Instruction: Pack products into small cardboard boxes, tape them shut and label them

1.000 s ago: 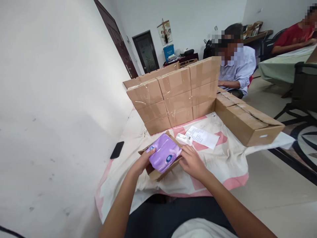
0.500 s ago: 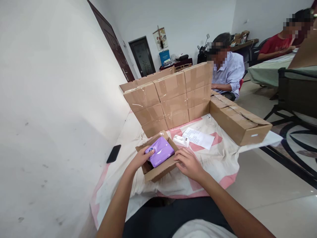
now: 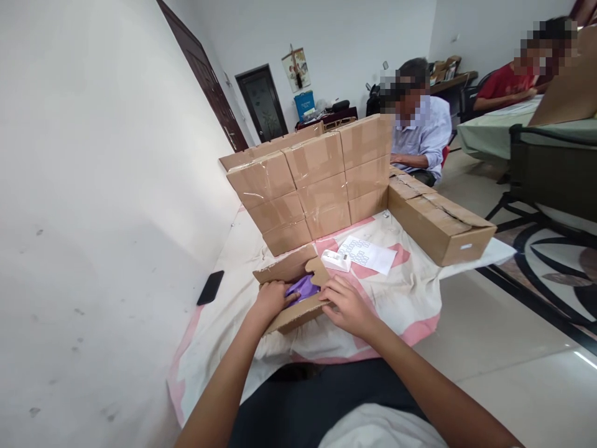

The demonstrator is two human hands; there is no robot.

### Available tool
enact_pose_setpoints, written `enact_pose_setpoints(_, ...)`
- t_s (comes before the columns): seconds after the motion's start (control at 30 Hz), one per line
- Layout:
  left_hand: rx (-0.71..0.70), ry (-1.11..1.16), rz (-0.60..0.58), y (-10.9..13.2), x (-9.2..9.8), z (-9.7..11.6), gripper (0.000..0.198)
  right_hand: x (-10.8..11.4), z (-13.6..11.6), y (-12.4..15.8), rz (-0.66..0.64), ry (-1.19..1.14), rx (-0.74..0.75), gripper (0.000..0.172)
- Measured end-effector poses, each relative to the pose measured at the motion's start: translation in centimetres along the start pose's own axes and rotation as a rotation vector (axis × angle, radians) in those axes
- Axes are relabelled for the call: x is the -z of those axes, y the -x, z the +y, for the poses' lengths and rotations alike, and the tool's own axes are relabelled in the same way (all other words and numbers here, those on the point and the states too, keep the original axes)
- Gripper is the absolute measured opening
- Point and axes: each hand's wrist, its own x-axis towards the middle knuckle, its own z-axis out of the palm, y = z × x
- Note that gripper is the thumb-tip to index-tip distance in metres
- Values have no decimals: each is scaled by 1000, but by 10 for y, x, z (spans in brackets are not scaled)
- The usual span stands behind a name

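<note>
A small open cardboard box (image 3: pixel 298 320) rests on the cloth in front of me. Deep inside it lies a shiny purple packet (image 3: pixel 305 288), partly hidden by the box walls and by a raised flap (image 3: pixel 317 272). My left hand (image 3: pixel 274 303) reaches in at the left end, its thumb over the packet and its other fingers partly hidden against it. At the right end, my right hand (image 3: pixel 344 305) has its bent fingers closed on the box edge beside the flap. Just behind the box sit a white device (image 3: pixel 336 261) and a printed paper sheet (image 3: pixel 370 255).
Stacked taped cartons (image 3: pixel 321 180) stand like a wall behind the box. A long carton (image 3: pixel 441 218) lies at the right edge of the cloth-covered table (image 3: pixel 396 317). A black phone (image 3: pixel 210 287) is at the left. Two people sit beyond.
The purple packet has gone down into the box with my left hand, from tilted above the rim to mostly inside. A flap now stands up at the right end, near my right hand.
</note>
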Motion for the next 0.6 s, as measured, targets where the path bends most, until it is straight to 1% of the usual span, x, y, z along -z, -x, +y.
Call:
enact_pose_setpoints(0.1, -22, -158, 1, 2, 3, 5, 35, -1, -2, 3, -4, 1, 14, 16)
enact_pose_setpoints(0.2, -58, -268, 24, 4, 8, 10, 29, -2, -3, 5, -6, -1, 21, 15)
enact_pose_setpoints(0.3, -92, -351, 58, 7, 14, 13, 26, -5, -1, 8, 31, -11, 28, 17)
enact_pose_setpoints(0.4, -121, -396, 69, 10, 18, 13, 23, -8, 4, 12, 93, -17, 20, 19)
enact_pose_setpoints(0.5, -150, -400, 65, 12, 21, 11, 29, -8, 10, 14, 133, -22, 15, 19)
enact_pose_setpoints(0.6, -161, -388, 65, 14, 23, 8, 34, -8, 13, 14, 148, -29, 7, 20)
